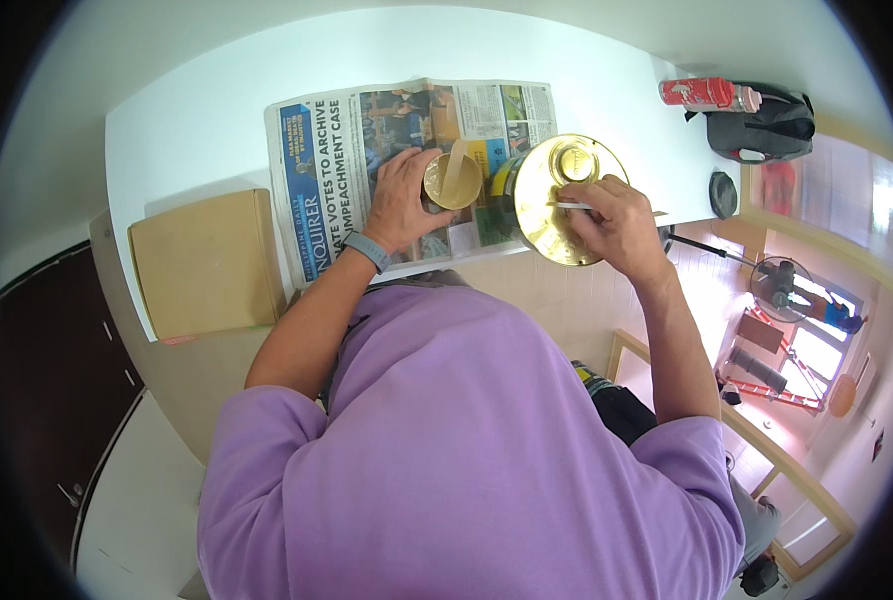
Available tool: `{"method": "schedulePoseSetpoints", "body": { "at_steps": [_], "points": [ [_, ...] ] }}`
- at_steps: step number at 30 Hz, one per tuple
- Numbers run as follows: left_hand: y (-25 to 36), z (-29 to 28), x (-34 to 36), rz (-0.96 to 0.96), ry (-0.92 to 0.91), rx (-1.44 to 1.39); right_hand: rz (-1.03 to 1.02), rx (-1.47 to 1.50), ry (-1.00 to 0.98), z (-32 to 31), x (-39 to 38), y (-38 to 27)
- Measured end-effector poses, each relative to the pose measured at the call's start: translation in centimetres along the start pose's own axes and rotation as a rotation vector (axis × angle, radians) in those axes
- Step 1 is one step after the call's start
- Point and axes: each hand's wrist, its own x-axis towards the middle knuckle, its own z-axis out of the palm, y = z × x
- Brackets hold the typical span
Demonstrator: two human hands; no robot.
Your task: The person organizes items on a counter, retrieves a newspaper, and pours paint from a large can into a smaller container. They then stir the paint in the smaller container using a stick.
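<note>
My left hand [404,199], a grey band on its wrist, is wrapped around the left side of a small tan cup [470,187]. A flat pale wooden stick [454,168] leans inside the cup. To its right is a large can with a shiny gold metal top [537,200] and a round raised cap [575,160]; its side is yellow and dark. Above that top my right hand [612,222] is closed on a thin white stick-like thing [573,206]. The far end of that thing touches or hovers near the metal; I cannot tell which.
A spread newspaper [317,190] lies under the cup on the white table [207,110]. On the left is a closed cardboard box [207,265]. Farther right are a red bottle [702,92], a dark backpack [767,128] and a small round black thing [723,195].
</note>
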Motion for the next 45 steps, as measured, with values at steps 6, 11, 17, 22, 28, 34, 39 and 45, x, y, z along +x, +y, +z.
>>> {"method": "schedulePoseSetpoints", "body": {
  "at_steps": [6, 11, 17, 22, 28, 34, 39, 45],
  "points": [
    [-0.1, 1.2, -0.2, -0.027, -0.052, 0.059, 0.155, 0.125, 0.038, 0.1, -2.7, 3.3],
    [-0.5, 1.6, -0.2, -0.029, -0.079, 0.129, 0.253, 0.204, 0.168, 0.7, -4.0, 4.1],
    [-0.5, 2.0, -0.3, -0.031, -0.053, 0.157, 0.391, 0.308, 0.322, 1.8, -3.6, 4.6],
    [0.2, 1.7, -1.3, -0.058, 0.013, 0.229, 0.422, 0.356, 0.391, 1.5, -2.4, 4.9],
    [0.5, 2.0, -1.2, -0.063, 0.021, 0.312, 0.33, 0.366, 0.443, 1.8, -0.2, 5.2],
    [0.8, 2.4, -1.1, -0.073, 0.038, 0.342, 0.367, 0.412, 0.363, 2.0, 0.9, 5.4],
    [0.8, 2.7, -1.3, -0.062, 0.061, 0.333, 0.275, 0.292, 0.353, 2.0, 1.6, 5.8],
    [1.0, 2.9, -2.1, -0.108, 0.085, 0.335, 0.087, 0.282, 0.526, 3.6, 1.8, 7.3]
  ]
}}
